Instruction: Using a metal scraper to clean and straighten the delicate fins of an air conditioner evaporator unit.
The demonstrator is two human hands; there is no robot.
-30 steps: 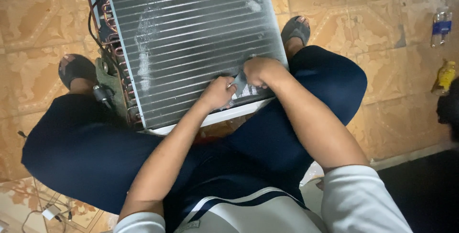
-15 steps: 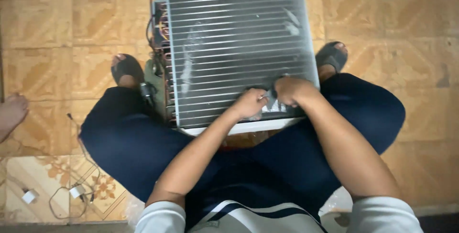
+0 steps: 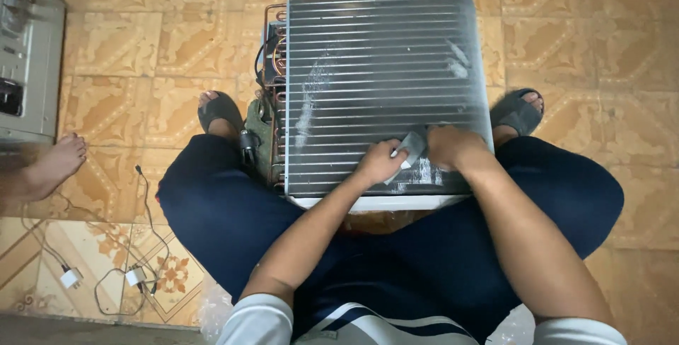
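A grey, square finned-metal coil unit (image 3: 385, 90) with copper tubing along its left edge stands on the tiled floor (image 3: 141, 48) between the seated person's knees. Its fins run left to right, dusty and scraped in patches. The left hand (image 3: 378, 163) and right hand (image 3: 453, 147) both pinch a small grey-white cloth (image 3: 410, 148) against its lower fins.

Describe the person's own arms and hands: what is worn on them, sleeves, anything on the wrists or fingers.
Both forearms are bare from above the elbow down. The left hand and right hand wear no gloves, and no watch, band or ring shows on them. Short white sleeves end at the upper arms: the left sleeve and the right sleeve, both plain, with no marking visible.
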